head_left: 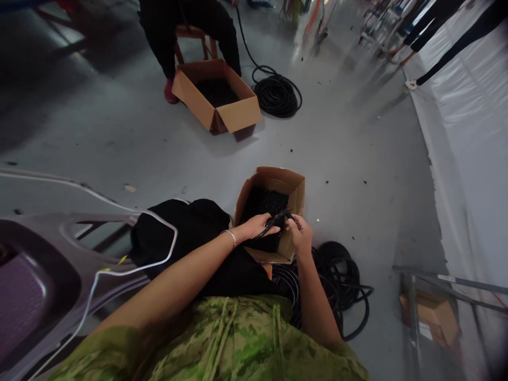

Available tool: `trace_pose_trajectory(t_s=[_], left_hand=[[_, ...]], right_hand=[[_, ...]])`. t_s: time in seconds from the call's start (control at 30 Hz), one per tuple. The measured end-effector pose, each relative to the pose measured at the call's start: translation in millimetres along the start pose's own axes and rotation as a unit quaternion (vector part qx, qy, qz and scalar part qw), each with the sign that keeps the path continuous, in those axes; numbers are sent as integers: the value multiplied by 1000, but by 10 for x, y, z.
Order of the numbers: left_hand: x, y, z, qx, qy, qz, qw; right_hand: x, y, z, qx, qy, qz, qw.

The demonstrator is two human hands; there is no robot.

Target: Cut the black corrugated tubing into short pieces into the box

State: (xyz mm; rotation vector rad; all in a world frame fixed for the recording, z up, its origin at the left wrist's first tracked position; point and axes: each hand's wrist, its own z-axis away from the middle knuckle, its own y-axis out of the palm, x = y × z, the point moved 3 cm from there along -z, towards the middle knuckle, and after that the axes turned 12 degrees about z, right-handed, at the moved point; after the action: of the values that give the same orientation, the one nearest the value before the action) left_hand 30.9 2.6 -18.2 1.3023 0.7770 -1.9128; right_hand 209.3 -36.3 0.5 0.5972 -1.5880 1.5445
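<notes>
Over an open cardboard box my two hands work close together. My left hand, wearing a bracelet, is closed round the handles of dark scissors, whose blades point to the right. My right hand is closed in a pinch on the end of a black hose, right at the blade tips. Whether the blades touch the hose cannot be made out. Lots of small black pieces lie in the box below. Black hose coils lie on the floor beside my right forearm.
Ahead, a seated person has another cardboard box of black bits and a hose coil. A purple-grey chair and white cable are on the left. A metal frame stands right. People's legs show far right.
</notes>
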Motion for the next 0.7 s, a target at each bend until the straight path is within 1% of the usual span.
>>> trace_pose_trajectory(t_s=[0.1, 0.37, 0.47, 0.6, 0.7], left_hand=[[-27, -2, 7, 1, -2, -11, 1000], [-90, 9, 30, 23, -7, -84, 996], [-95, 12, 24, 21, -7, -89, 996], [-98, 5, 13, 8, -10, -72, 997], [-102, -2, 10, 0, -11, -65, 998]], right_hand=[[-12, 14, -4, -5, 0, -27, 1000], [11, 67, -22, 6, 9, -73, 997], [17, 88, -18, 8, 13, -81, 997], [6, 94, -16, -5, 28, -78, 997], [13, 87, -19, -4, 23, -81, 996]])
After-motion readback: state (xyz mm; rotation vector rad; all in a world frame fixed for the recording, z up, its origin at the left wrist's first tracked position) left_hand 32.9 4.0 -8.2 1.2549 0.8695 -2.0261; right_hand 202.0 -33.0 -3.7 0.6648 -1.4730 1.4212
